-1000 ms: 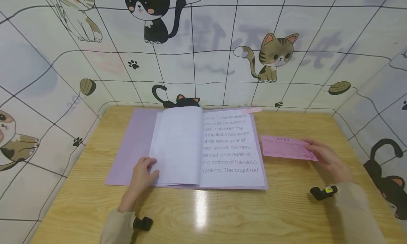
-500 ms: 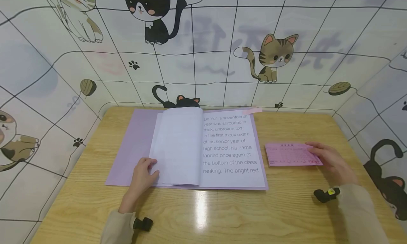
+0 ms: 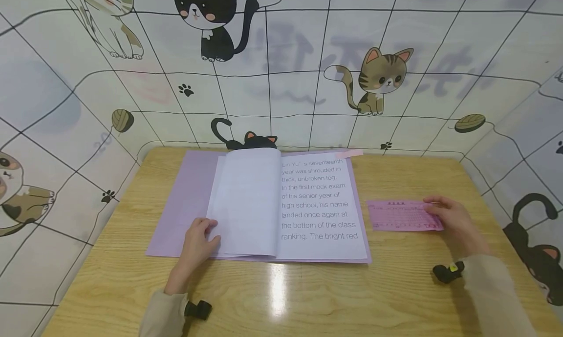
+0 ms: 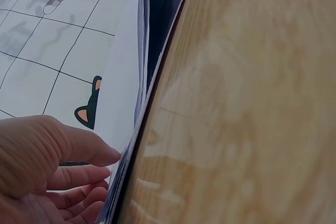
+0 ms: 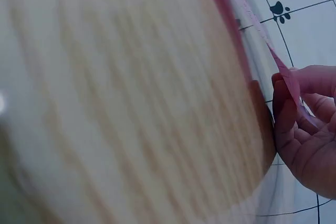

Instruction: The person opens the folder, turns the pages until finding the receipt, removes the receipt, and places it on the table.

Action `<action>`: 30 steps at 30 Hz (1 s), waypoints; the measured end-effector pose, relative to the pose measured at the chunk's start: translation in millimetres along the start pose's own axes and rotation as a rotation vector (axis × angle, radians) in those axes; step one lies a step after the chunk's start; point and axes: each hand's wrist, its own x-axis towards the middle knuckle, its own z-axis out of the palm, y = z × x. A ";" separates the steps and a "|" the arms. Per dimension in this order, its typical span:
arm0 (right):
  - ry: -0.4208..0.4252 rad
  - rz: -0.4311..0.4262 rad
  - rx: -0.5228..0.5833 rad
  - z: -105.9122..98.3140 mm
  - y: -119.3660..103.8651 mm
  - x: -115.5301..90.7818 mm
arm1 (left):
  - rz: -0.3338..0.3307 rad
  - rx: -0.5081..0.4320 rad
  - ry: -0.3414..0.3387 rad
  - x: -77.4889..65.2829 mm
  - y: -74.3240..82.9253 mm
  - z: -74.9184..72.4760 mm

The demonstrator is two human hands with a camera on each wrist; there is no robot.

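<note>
A booklet in a lilac cover (image 3: 189, 195) lies spread on the table, its left page (image 3: 246, 200) blank and its right page (image 3: 318, 200) printed with large English text. My left hand (image 3: 199, 242) rests on the lower left of the blank page, thumb and fingers spread slightly apart. In the left wrist view that thumb (image 4: 94, 148) touches the page near the booklet's lower edge. To the right of the booklet, my right hand (image 3: 455, 222) pinches a pink receipt (image 3: 402, 216) by its right end. The right wrist view shows the receipt (image 5: 278, 59) edge-on, between thumb and fingers.
The wooden table (image 3: 325, 298) reaches back to a wall with printed cats (image 3: 382, 80). A light pink strip (image 3: 350, 153) sticks out at the booklet's top right corner. Each wrist carries a small black camera (image 3: 199, 309).
My right hand has moved slightly right and down with the pink receipt, drawing it away from the booklet's edge and flatter over the table, then a little back left. The left hand stays put.
</note>
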 end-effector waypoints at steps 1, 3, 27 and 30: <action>0.022 -0.017 -0.041 0.7 0.5 0.2 | -0.001 -0.001 -0.001 0.0 0.0 0.0; 0.057 -0.055 -0.099 2.8 0.7 0.4 | -0.004 -0.001 -0.002 -0.1 -0.1 -0.3; 0.181 -0.181 -0.488 23.0 -16.2 -2.1 | -0.009 0.001 -0.010 0.9 1.2 -3.1; 0.194 -0.175 -0.498 25.1 -17.9 -2.3 | -0.018 0.018 -0.040 5.2 3.9 -5.0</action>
